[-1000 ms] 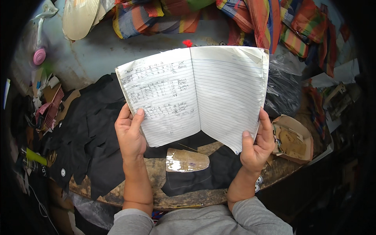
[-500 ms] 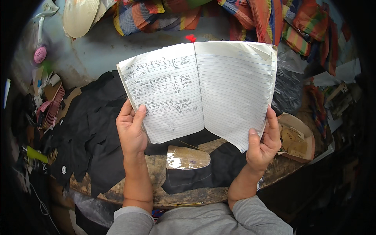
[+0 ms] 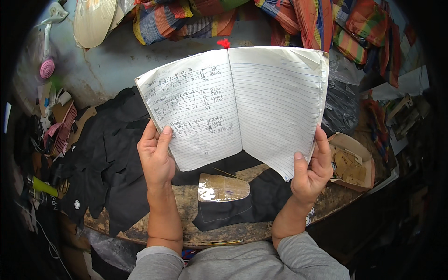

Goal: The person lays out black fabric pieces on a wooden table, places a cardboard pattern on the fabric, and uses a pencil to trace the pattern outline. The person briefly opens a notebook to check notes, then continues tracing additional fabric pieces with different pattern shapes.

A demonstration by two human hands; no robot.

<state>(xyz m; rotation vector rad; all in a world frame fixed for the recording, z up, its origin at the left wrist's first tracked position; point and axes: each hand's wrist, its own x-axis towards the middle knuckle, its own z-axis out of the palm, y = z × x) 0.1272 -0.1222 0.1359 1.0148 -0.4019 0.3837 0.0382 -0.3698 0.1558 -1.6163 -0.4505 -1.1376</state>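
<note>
Paper notebook (image 3: 237, 109) | left fingers (image 3: 163, 140), right fingers (image 3: 322, 142) grip its sides | some hidden behind

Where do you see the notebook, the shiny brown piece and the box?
Notebook (image 3: 280, 102): head view, middle of its right page.
Brown piece (image 3: 229, 188): head view, middle of its upper face.
Box (image 3: 368, 171): head view, its right wall.

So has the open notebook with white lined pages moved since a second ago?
Yes: the notebook is slightly higher in view, its top edge nearer the multicoloured checked woven material.
</note>
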